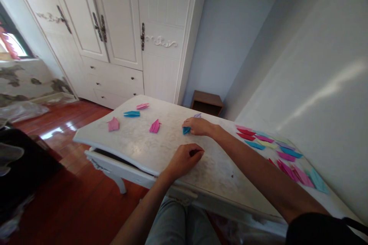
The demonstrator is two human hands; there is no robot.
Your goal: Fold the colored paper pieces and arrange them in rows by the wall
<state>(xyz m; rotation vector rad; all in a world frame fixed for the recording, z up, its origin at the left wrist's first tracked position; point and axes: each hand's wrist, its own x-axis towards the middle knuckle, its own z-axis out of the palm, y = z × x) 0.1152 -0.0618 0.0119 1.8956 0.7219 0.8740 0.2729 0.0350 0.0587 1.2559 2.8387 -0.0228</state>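
Observation:
My right hand (199, 126) is over the middle of the white table (169, 118), fingers closed on a blue folded paper crane (186, 130) that is partly hidden beneath them. Just behind that hand a pale lilac folded paper (197, 115) shows in part. Nearer to me, my left hand (184, 159) rests low at the table, its thumb and fingers curled together with nothing visible in them. Left of both hands lie a magenta paper crane (155, 126), a pink one (113, 124), another blue one (132, 114) and a second pink one (143, 106).
Several folded papers in red, pink, yellow and blue (254, 145) lie in rows at the table's right end, by the wall. A drawer (120, 168) at the table's front stands slightly pulled out. Behind are a white wardrobe (115, 72) and a brown box-like stand (207, 101).

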